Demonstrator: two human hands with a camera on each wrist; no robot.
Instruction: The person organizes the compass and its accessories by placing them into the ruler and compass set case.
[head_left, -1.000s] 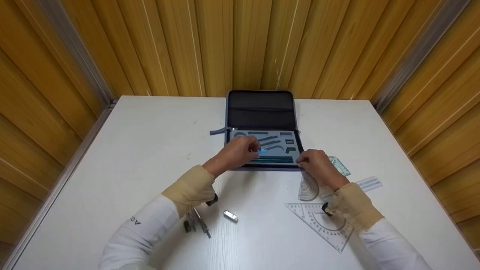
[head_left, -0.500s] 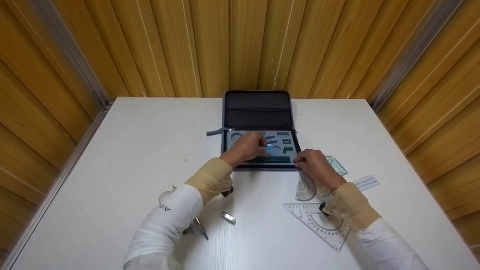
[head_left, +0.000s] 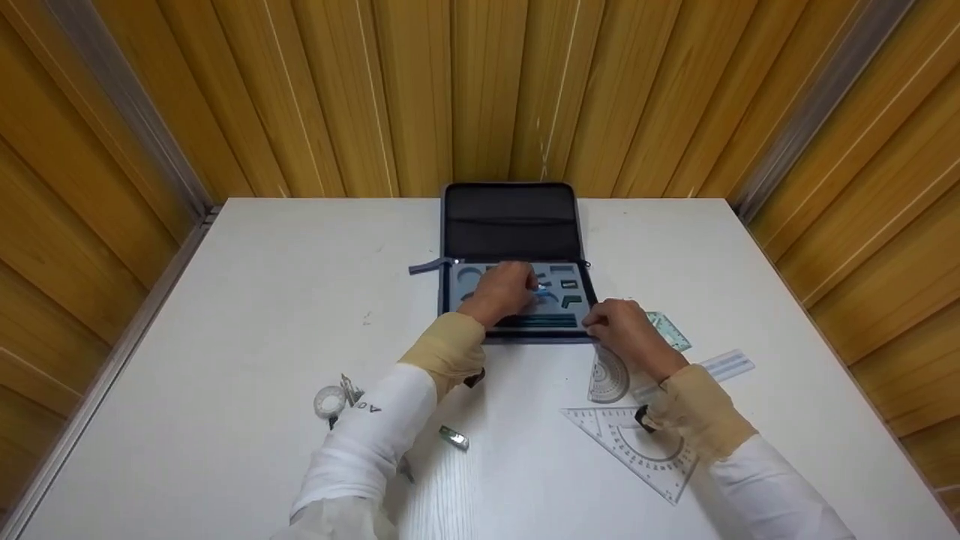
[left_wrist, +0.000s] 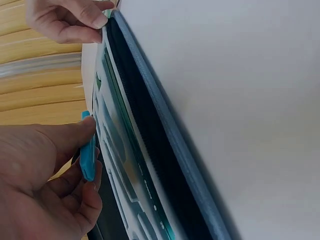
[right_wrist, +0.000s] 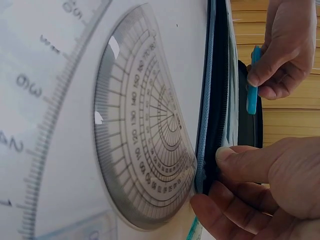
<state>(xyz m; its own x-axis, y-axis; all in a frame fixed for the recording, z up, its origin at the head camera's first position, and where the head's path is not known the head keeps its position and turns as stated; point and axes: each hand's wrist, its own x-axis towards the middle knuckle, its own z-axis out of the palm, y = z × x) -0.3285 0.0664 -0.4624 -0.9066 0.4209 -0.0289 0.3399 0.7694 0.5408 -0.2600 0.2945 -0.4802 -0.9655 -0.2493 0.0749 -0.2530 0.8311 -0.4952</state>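
Note:
A zippered drawing-set case (head_left: 510, 238) lies unfolded near the back of the table, its grey foam tray (head_left: 470, 279) cut with shaped slots. Green pencils (head_left: 536, 321) lie in the front slot and small dark pieces (head_left: 571, 301) fill slots at the right. Over the tray, my left hand (head_left: 506, 291) pinches a slim turquoise plastic piece (left_wrist: 88, 155) between thumb and fingers; its kind is unclear. At the front right corner, my right hand (head_left: 630, 334) grips the case's edge, thumb above and fingers outside. The left hand hides part of the slots.
Right of the case lie a clear protractor (head_left: 609, 375), a set square (head_left: 637, 465), a ruler (head_left: 731, 364) and a green template (head_left: 670, 330). A small shiny block (head_left: 454, 437), a round clear item (head_left: 328, 403) and metal compass parts (head_left: 351, 390) lie nearer the left arm.
My left hand has moved right and slightly back over the tray with the turquoise piece. The right hand keeps its hold on the corner. The view has shifted slightly.

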